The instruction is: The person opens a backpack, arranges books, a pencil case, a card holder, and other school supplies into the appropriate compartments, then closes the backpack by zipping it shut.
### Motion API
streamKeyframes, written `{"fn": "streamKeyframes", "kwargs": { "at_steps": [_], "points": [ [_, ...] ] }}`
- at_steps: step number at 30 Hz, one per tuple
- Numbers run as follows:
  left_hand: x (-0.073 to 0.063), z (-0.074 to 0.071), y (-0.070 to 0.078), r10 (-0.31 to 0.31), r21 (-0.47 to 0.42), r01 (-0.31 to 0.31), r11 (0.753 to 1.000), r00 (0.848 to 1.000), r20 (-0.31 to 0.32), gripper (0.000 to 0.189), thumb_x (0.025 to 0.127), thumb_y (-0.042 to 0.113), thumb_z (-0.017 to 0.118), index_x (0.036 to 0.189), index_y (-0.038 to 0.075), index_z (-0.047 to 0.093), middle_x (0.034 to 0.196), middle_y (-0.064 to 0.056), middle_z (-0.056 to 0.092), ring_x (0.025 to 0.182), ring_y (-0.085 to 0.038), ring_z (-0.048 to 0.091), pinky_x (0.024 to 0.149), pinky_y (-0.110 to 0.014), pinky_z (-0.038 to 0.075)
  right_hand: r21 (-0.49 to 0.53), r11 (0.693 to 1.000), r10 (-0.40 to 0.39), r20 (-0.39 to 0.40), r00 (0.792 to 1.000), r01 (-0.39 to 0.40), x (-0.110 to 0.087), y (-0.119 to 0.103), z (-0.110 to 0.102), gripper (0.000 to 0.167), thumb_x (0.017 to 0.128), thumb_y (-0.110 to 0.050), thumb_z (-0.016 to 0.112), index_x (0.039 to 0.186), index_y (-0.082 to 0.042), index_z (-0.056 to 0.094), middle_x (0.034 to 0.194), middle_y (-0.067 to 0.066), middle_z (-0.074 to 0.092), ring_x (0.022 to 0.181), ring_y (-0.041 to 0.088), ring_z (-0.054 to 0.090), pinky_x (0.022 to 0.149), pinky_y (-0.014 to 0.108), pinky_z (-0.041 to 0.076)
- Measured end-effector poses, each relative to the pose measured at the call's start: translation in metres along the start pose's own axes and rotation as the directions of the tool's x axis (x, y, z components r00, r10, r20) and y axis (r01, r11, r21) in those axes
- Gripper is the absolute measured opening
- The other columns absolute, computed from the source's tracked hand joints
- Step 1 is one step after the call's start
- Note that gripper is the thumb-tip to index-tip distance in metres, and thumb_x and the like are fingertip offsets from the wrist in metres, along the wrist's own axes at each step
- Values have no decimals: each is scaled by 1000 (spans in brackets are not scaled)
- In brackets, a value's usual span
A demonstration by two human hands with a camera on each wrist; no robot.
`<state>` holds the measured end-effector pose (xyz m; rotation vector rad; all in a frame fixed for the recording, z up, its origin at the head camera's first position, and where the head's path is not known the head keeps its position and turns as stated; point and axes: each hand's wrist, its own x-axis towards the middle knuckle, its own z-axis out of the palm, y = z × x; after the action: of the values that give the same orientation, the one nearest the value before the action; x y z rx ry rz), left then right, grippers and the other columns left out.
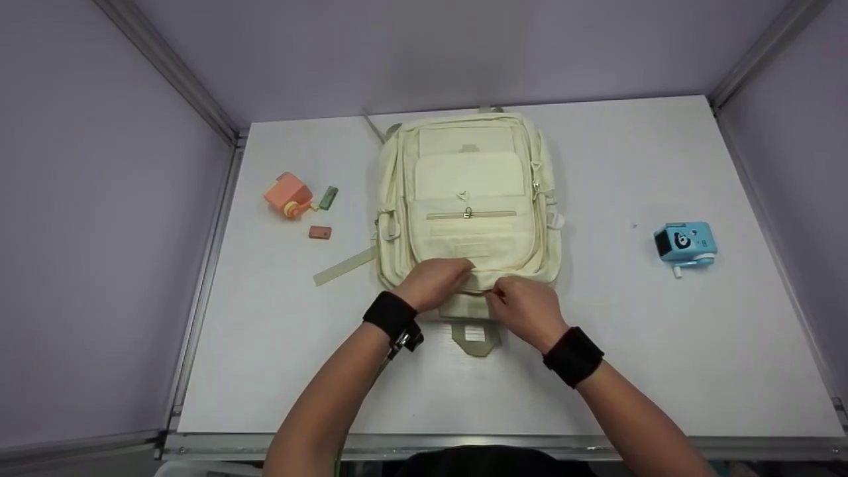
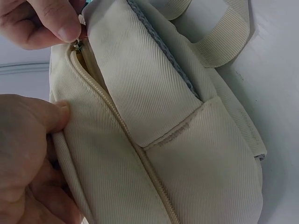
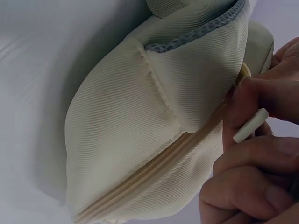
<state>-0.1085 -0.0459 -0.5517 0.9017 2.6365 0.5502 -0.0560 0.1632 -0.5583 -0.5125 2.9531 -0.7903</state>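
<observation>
A cream backpack [image 1: 470, 175] lies flat with its front pocket up and its top handle [image 1: 476, 348] toward me. In the head view my left hand [image 1: 434, 283] is at the near end of the bag. The left wrist view shows that hand's thumb pressing the fabric beside a zipper [image 2: 110, 100], fingers behind the fold. My right hand [image 1: 528, 306] pinches the zipper slider [image 2: 77, 45] near the middle of that edge. A pale pull tab [image 3: 251, 126] sticks out between its fingers in the right wrist view. The bag's inside is hidden.
Left of the bag lie an orange crank toy [image 1: 289, 195], a green block [image 1: 328, 198] and a reddish block [image 1: 320, 232]. A loose strap [image 1: 344, 266] reaches out leftward. At right stands a blue crank toy [image 1: 686, 242]. Grey panels wall the white table [image 1: 636, 371].
</observation>
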Motion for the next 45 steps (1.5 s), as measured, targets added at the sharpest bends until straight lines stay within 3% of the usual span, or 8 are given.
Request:
{"fn": "streamKeyframes", "kwargs": {
  "at_steps": [8, 11, 13, 16, 25, 35, 41, 45],
  "points": [
    [-6, 0, -1, 15, -91, -15, 996, 1000, -1, 22, 110, 25, 49, 119, 12, 65, 106, -2, 68, 92, -16, 63, 84, -35, 51, 65, 996, 57, 29, 998, -59, -2, 14, 0, 21, 94, -20, 66, 74, -21, 64, 67, -10, 55, 58, 10, 50, 53, 33, 43],
    [-8, 2, -2, 15, -104, -13, 994, 1000, 19, 31, 110, 28, 49, 133, 13, 62, 125, -4, 67, 114, -17, 63, 97, -33, 48, 95, 993, 61, 35, 998, -64, -2, 18, -3, 18, 95, -20, 66, 77, -22, 66, 70, -11, 58, 65, 12, 53, 58, 34, 45],
    [-10, 3, -3, 22, -101, -20, 995, 999, 28, 38, 110, 27, 50, 143, 12, 58, 140, -6, 61, 132, -19, 55, 108, -34, 43, 98, 994, 52, 26, 998, -54, -1, 23, -5, 18, 94, -19, 66, 77, -21, 67, 71, -10, 59, 69, 14, 53, 61, 34, 44],
    [-12, 4, -4, 32, -98, -30, 995, 999, 21, 42, 109, 27, 52, 148, 12, 55, 148, -8, 56, 143, -21, 44, 114, -35, 36, 102, 994, 34, -2, 999, -34, -1, 33, -10, 15, 92, -17, 68, 77, -20, 72, 71, -10, 61, 74, 17, 53, 66, 36, 43],
    [-7, 9, 1, 124, -57, -125, 991, 992, -20, 36, 106, 24, 59, 139, 11, 60, 145, -8, 58, 140, -21, 47, 112, -34, 39, 124, 991, 63, -98, 993, -51, -11, 66, -29, 10, 89, -16, 73, 81, -17, 78, 79, -5, 69, 90, 24, 57, 80, 45, 40],
    [1, 4, 2, 30, -149, -28, 988, 999, 12, 33, 110, 25, 50, 139, 11, 59, 132, -4, 66, 123, -18, 62, 103, -34, 47, 137, 988, 106, -213, 971, -78, -18, 64, -28, 6, 86, -14, 75, 81, -16, 79, 77, -6, 71, 74, 17, 56, 67, 37, 42],
    [4, 1, -1, 21, -208, -8, 978, 998, 62, 31, 111, 23, 47, 136, 12, 60, 125, -3, 68, 116, -18, 64, 98, -35, 48, 124, 988, 122, -212, 970, -97, -20, 56, -24, 6, 87, -16, 77, 81, -14, 79, 77, -5, 72, 72, 17, 58, 65, 37, 44],
    [6, -1, -2, 22, -206, -4, 979, 996, 86, 33, 111, 21, 46, 140, 10, 58, 130, -6, 67, 120, -20, 63, 101, -35, 47, 123, 987, 131, -203, 970, -107, -20, 51, -23, 5, 86, -15, 77, 81, -14, 79, 76, -5, 71, 72, 17, 57, 64, 36, 43]
  ]
}}
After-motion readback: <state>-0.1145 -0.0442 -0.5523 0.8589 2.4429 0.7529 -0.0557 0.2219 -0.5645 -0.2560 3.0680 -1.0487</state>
